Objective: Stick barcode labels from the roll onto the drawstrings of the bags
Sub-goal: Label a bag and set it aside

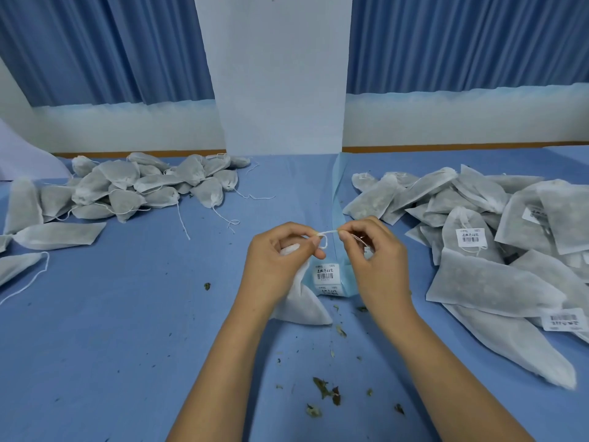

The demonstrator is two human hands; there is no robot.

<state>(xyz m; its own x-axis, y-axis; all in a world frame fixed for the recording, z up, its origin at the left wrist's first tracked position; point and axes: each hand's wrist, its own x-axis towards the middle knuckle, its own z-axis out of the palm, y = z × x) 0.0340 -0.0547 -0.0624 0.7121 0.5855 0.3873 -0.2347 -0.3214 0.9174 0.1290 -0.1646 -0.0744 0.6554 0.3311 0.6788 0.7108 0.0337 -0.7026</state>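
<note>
- Left hand (280, 256): raised just left of the label strip (336, 199), palm turned inward. Its fingers (314, 242) are curled, thumb and forefinger pinching one end of a white drawstring (328, 232).
- Right hand (374, 260): level with the left, just right of the label strip. Its fingers are curled, the fingertips pinching the other end of the same drawstring.
- Drawstring: stretched in a short span between the two hands, directly over the label strip, with a small loop hanging by the left thumb.
- Bag (302, 307): white, hanging from under the left hand with its lower corner resting on the desk (143, 330), touching the strip's left edge.
- Label strip: pale blue backing running from the far desk edge toward the person. Two barcode labels (325, 275) show on its near end, between the wrists.
- Open room: bare blue desk cover lies left of the strip and in front of it. Dried leaf crumbs (325, 389) are scattered on the near part.
- Left pile (143, 186): filled bags with loose strings, well left of the strip.
- Right pile (478, 199): filled bags right of the strip, several bearing barcode labels.
- Contents: a greyish filling shows through the fabric. What it is cannot be told.
</note>
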